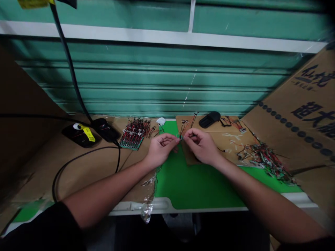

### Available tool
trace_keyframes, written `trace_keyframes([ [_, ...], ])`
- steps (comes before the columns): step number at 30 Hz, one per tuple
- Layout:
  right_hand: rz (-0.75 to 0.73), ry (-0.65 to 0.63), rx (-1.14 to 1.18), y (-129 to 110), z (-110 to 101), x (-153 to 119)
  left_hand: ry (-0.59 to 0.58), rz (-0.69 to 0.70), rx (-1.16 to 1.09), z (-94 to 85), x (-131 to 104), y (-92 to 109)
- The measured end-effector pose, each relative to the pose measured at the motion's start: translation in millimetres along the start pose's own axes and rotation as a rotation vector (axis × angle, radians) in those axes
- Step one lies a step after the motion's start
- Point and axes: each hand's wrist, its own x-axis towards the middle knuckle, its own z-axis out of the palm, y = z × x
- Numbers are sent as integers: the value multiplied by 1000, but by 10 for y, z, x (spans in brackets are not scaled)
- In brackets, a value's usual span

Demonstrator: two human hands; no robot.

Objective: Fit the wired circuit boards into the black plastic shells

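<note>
My left hand (pixel 161 149) and my right hand (pixel 201 145) meet over the green tabletop (pixel 180 184), each with thumb and forefinger pinched together. Between their fingertips is a small wired part (pixel 180 138), its thin dark and reddish leads rising just behind; its exact kind is too small to make out. Left of my left hand lies a green circuit board panel (pixel 132 139) bristling with red and black wires. A tangled pile of red, black and white wire leads (pixel 269 158) lies right of my right hand.
Flattened cardboard (pixel 91 170) covers the table's left side, and a cardboard sheet (pixel 190 153) lies under my right hand. Black devices (pixel 106 129) with cables stand left; a dark oval case (pixel 209 119) lies at the back. Cardboard walls (pixel 295 118) and a green shutter (pixel 162 80) enclose the table.
</note>
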Motion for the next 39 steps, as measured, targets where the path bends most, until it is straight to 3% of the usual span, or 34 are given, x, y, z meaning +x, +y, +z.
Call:
trace_keyframes([
  [7,16,-15,-17,45,-25,8,8,-5,57,10,9,-80],
  [16,-8,-38,-79,-20,-44,-9,11,51,86,30,1,-45],
  [28,86,-76,151,-16,13,-28,22,152,241,80,-63,-54],
  [39,132,-89,225,-35,41,-43,95,458,496,89,-95,-36],
])
